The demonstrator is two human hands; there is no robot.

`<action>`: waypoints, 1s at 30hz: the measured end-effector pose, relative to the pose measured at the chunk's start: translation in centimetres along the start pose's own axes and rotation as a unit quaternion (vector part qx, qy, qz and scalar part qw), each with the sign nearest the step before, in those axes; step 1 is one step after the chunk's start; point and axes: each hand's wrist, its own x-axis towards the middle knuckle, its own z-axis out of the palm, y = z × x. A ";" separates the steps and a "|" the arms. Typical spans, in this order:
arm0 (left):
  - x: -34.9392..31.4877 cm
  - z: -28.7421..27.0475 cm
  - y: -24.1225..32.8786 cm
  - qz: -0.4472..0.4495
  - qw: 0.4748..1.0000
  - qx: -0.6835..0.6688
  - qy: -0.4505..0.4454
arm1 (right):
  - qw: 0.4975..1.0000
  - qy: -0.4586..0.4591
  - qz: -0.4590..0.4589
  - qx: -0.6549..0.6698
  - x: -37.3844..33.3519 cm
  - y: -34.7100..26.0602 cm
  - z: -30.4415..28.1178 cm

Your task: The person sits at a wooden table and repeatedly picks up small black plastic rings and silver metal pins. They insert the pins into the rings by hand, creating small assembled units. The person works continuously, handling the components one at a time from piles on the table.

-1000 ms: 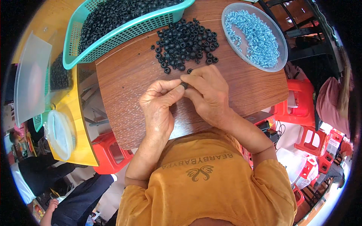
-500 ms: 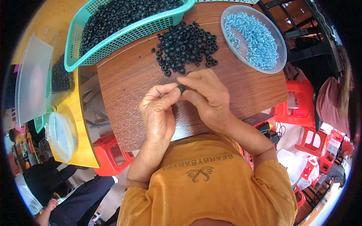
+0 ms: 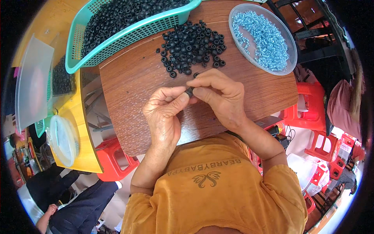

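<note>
Between thumb and fingers my left hand pinches a small round black part. The fingertips of my right hand are closed against the same part from the other side. Both hands are raised over the brown wooden table, near its front edge. Just beyond them lies a loose heap of black ring-like parts with round holes. At the far right a clear round tray holds many small shiny blue pieces. Fingers partly hide the held part.
A turquoise basket full of similar black parts stands at the far left. Beside the table, a yellow surface carries a lidded clear tub. Red stools stand around the table. Another person's legs show at the lower left.
My right hand has shifted slightly right, its thumb and fingertips now pressed at the black part. The left hand keeps its pinch in nearly the same place.
</note>
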 end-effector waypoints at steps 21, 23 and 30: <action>-0.5 0.5 0.0 0.064 0.994 0.083 0.023 | 0.971 -0.049 -0.128 -0.197 0.8 -0.4 -1.0; -0.6 0.5 0.0 0.060 0.994 0.084 0.021 | 0.966 -0.051 -0.156 -0.202 0.8 -0.1 -1.1; -0.4 0.3 -0.2 0.043 0.998 0.042 0.029 | 0.968 -0.025 -0.143 -0.205 0.7 -0.5 -0.3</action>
